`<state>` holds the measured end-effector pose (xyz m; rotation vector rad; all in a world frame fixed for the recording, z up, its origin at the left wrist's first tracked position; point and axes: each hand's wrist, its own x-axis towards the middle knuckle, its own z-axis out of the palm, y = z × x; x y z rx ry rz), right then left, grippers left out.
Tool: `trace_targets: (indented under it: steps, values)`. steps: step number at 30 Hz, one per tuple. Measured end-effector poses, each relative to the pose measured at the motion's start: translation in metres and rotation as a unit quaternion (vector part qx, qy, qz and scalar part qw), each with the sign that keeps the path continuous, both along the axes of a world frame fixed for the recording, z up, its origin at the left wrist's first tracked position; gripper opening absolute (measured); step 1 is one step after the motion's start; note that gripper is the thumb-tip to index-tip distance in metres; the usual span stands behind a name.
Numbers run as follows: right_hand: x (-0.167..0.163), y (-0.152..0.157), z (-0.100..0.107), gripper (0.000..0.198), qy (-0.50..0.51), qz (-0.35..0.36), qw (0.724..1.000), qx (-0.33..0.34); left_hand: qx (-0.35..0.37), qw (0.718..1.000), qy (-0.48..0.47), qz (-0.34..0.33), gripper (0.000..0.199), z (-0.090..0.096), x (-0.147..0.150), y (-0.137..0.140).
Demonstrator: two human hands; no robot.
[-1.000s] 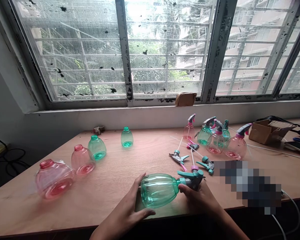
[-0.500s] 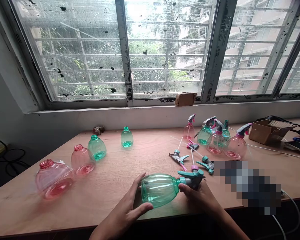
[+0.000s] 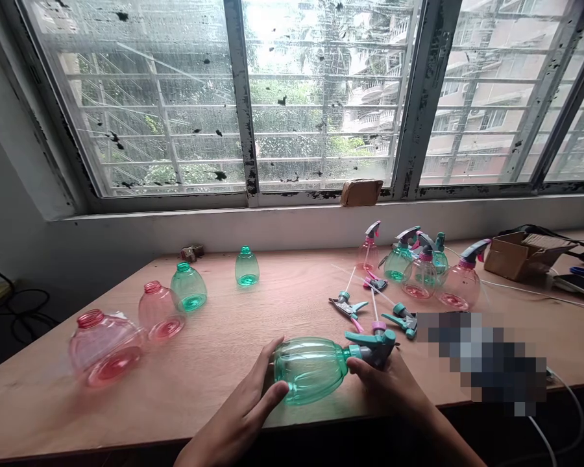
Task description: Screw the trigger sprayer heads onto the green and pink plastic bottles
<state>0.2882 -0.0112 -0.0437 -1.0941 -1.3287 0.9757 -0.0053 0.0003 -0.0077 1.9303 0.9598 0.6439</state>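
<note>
A green translucent spray bottle (image 3: 311, 373) lies sideways between my hands, just above the table's front edge. My left hand (image 3: 250, 395) cups its base, with the thumb at the near side and the other fingers partly hidden behind. My right hand (image 3: 392, 383) is closed round the neck end, below the grey and teal spray head (image 3: 377, 347), which sits on the bottle's mouth. Just beyond lie several loose spray heads, among them a teal one (image 3: 403, 320) and a grey one with a teal trigger (image 3: 346, 305).
Open-necked bottles stand at the left: pink ones (image 3: 107, 350) (image 3: 160, 311) and green ones (image 3: 189, 288) (image 3: 247, 267). Several bottles with spray heads, such as a pink one (image 3: 460, 285), stand at the back right near a cardboard box (image 3: 518, 256). A blurred patch covers the right front.
My left thumb has slid slightly left along the bottle's base. The bottle and my right hand have hardly moved.
</note>
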Motion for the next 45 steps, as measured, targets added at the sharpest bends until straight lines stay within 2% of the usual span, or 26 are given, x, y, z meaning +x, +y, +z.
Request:
trace_targets:
  steps: [5, 11, 13, 18, 22, 32, 34, 39, 45]
  values:
    - [-0.001, 0.000, 0.004, 0.034, 0.003, -0.008, 1.000, 0.004, -0.006, 1.000, -0.020, -0.001, 0.067, -0.005, 0.001, 0.003]
    - [-0.003, 0.000, 0.009, 0.028, 0.010, -0.022, 1.000, 0.013, 0.046, 0.999, 0.001, 0.001, 0.087, -0.013, 0.001, 0.006]
    - [-0.003, -0.001, 0.010, 0.026, 0.000, -0.027, 1.000, 0.016, 0.050, 0.999, 0.010, 0.003, 0.085, -0.012, 0.000, 0.005]
    - [-0.002, -0.003, 0.010, 0.028, -0.006, -0.019, 0.999, 0.025, -0.001, 1.000, -0.007, -0.002, 0.068, -0.003, -0.001, 0.001]
    - [-0.002, -0.003, 0.009, 0.029, -0.007, -0.013, 1.000, 0.018, -0.002, 1.000, -0.001, 0.016, 0.067, -0.001, 0.001, 0.001]
    - [0.000, -0.003, 0.006, 0.033, -0.017, -0.005, 1.000, 0.004, 0.050, 0.999, 0.018, 0.015, 0.099, -0.012, 0.003, 0.004]
    - [-0.001, -0.002, 0.006, 0.034, -0.019, -0.007, 1.000, 0.005, 0.043, 0.999, 0.025, 0.011, 0.095, -0.011, 0.001, 0.003]
    - [-0.002, -0.004, 0.007, 0.040, -0.010, -0.002, 1.000, 0.005, 0.016, 1.000, -0.002, -0.001, 0.069, -0.005, 0.000, 0.001]
    - [0.000, -0.005, 0.007, 0.040, -0.022, -0.003, 1.000, 0.017, 0.020, 1.000, 0.008, 0.015, 0.071, -0.004, 0.000, 0.003]
